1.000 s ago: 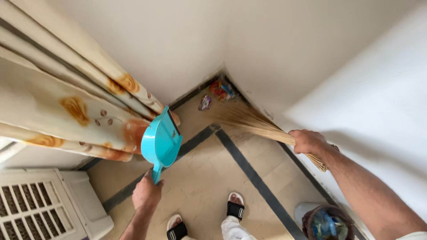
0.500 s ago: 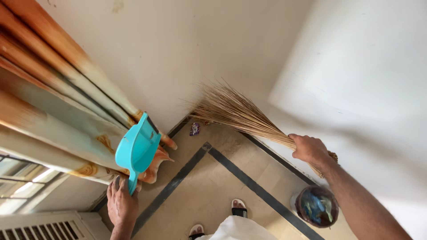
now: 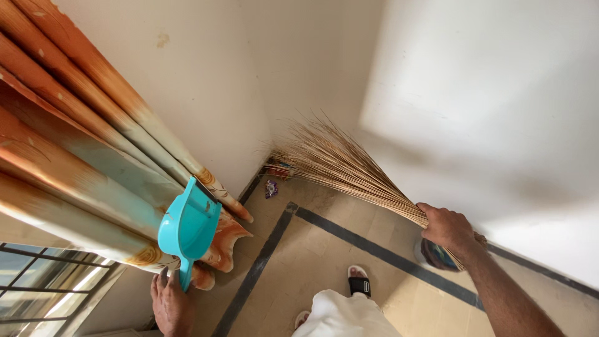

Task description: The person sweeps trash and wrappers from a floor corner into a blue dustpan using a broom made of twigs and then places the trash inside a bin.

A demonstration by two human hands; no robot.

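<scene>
From the head view, my right hand (image 3: 448, 226) is clenched round the bound neck of the broom (image 3: 340, 163); its bristles fan out into the corner, tips against the wall and over the wrappers (image 3: 274, 178) lying on the floor (image 3: 324, 249) there. My left hand (image 3: 170, 304) grips the handle of the teal dustpan (image 3: 188, 226), held up off the floor with its blade against the curtain (image 3: 93, 162).

What I judge could go wrong: the bristles are splayed and partly raised, so a hard flick could scatter the wrappers along the skirting or under the curtain hem rather than draw them out; one wrapper sits tight in the corner, where loose tips may ride over it. The pan is well apart from the litter and tilted upward, so anything swept now has nothing to land in; its edge could also snag the cloth. The bin (image 3: 437, 254) stands just beside my right wrist, partly hidden, and a backward pull of the broom could knock it over. My sandalled foot (image 3: 359, 282) is near the sweep path too.
</scene>
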